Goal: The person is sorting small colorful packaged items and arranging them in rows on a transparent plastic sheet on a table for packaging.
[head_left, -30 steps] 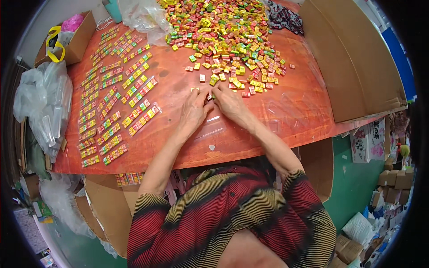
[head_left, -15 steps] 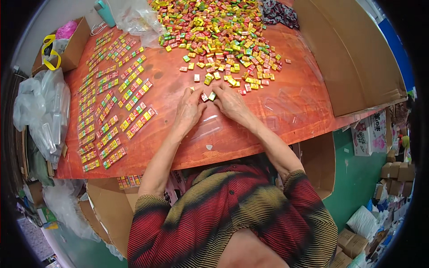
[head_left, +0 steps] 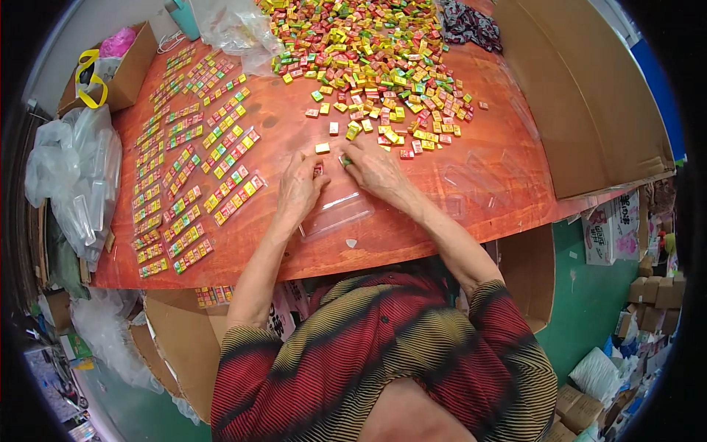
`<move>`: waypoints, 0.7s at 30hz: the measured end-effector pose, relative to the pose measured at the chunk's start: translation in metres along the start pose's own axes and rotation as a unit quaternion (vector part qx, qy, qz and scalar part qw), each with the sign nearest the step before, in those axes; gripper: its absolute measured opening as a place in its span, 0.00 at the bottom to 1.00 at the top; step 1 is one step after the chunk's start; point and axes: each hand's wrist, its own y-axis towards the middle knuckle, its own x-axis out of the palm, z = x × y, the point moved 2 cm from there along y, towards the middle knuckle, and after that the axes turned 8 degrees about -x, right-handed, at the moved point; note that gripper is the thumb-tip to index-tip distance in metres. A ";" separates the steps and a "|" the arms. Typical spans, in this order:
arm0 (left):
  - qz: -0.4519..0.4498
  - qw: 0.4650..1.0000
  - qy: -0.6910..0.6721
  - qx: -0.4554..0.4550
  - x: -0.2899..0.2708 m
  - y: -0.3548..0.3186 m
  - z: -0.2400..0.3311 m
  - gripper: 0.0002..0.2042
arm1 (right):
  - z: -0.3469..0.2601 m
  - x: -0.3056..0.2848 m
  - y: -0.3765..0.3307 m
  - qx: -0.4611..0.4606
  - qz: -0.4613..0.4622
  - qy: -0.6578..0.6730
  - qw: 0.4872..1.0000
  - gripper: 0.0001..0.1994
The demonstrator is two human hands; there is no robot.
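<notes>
On the orange table (head_left: pixel 471 184), both hands meet over a clear tray (head_left: pixel 339 214).
Left hand (head_left: pixel 298 188) pinches a red packet (head_left: pixel 318 170); right hand (head_left: pixel 375 169) pinches a green packet (head_left: pixel 345 160), ready for slotting.

Bright, even overhead light; soft glare on the tabletop (head_left: pixel 508 177) right of the hands; sharp centre, fisheye-bent edges, black corners.

Table (head_left: pixel 471 184): glossy orange-red laminate.
Tray (head_left: pixel 335 214): clear thin plastic.
Wall (head_left: pixel 589 110): matt brown cardboard.
Bags (head_left: pixel 74 184): crinkled clear plastic.

hands (head_left: pixel 339 177), small coloured packets (head_left: pixel 368 66), orange table (head_left: pixel 280 221)
</notes>
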 end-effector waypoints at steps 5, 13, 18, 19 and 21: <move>-0.011 0.999 -0.032 0.029 -0.005 -0.002 0.006 0.21 | -0.008 0.010 0.008 -0.041 0.020 0.025 0.999 0.17; -0.017 0.995 -0.027 0.099 0.013 0.007 0.017 0.24 | 0.002 0.012 -0.007 0.020 0.005 0.027 0.999 0.10; -0.007 0.995 0.027 0.101 0.018 0.009 0.026 0.23 | 0.016 -0.022 -0.022 0.055 0.048 -0.101 0.992 0.06; -0.014 0.994 0.056 0.088 0.018 0.009 0.028 0.23 | 0.019 -0.025 -0.023 0.086 0.013 -0.138 0.987 0.06; 0.002 0.992 0.059 0.107 0.026 0.012 0.028 0.22 | 0.023 -0.022 -0.026 0.067 0.027 -0.152 0.986 0.07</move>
